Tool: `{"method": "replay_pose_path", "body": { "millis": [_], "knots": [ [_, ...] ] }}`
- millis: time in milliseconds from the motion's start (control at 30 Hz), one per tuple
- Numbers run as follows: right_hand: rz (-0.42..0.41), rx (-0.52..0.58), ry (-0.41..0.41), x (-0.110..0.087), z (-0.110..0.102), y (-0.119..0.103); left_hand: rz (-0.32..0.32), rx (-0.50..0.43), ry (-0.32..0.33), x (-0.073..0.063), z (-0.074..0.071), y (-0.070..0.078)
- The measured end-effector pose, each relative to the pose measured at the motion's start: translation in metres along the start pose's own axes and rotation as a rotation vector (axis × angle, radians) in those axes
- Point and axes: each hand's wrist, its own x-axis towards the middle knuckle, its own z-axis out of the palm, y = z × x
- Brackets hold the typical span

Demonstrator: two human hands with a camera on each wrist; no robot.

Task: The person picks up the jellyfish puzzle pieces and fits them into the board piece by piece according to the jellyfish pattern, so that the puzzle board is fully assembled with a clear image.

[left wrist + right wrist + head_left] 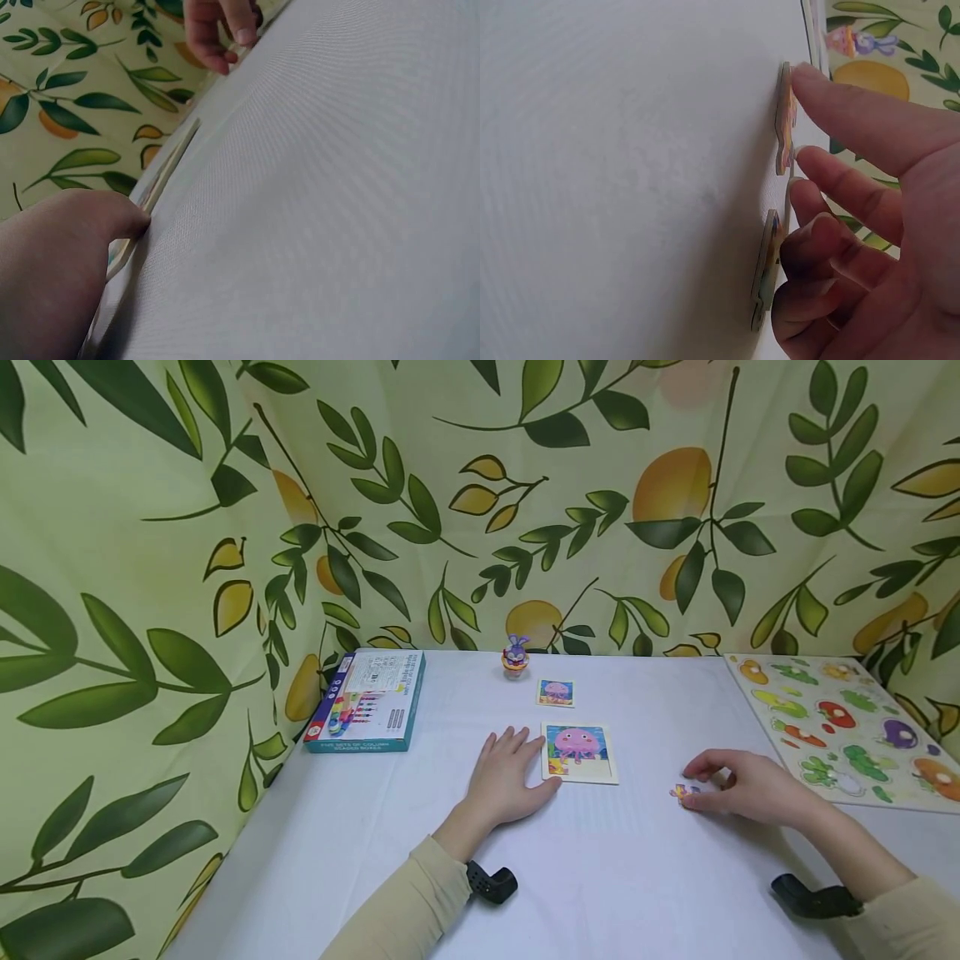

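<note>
A jellyfish puzzle board (582,770), partly filled with picture, lies flat in mid-table. At its left edge my left hand (508,785) rests with fingers spread. The left wrist view shows the thumb right at the edge of the thin board (171,166). Farther right, my right hand (753,789) pinches a small colourful puzzle piece (678,792) between thumb and a finger, low at the tabletop. In the right wrist view that puzzle piece (784,124) shows its thin edge. A second puzzle piece (766,262) lies beside the curled other fingers; the hand mostly hides it from the head view.
Behind the board lies a small jellyfish picture card (556,693), and a purple rabbit figure (515,657) stands at the back. A boxed set (367,702) is at back left. The vegetable-and-fruit picture board (810,764) lies to the right. A leaf-patterned curtain (480,543) encloses the table.
</note>
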Motion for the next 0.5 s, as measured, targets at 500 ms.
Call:
{"method": "replay_pose_path", "body": {
  "millis": [500],
  "knots": [
    [-0.060,-0.011,-0.001,0.010,0.007,-0.010,-0.005,-0.005,-0.008,0.000,-0.001,-0.001]
  ]
}}
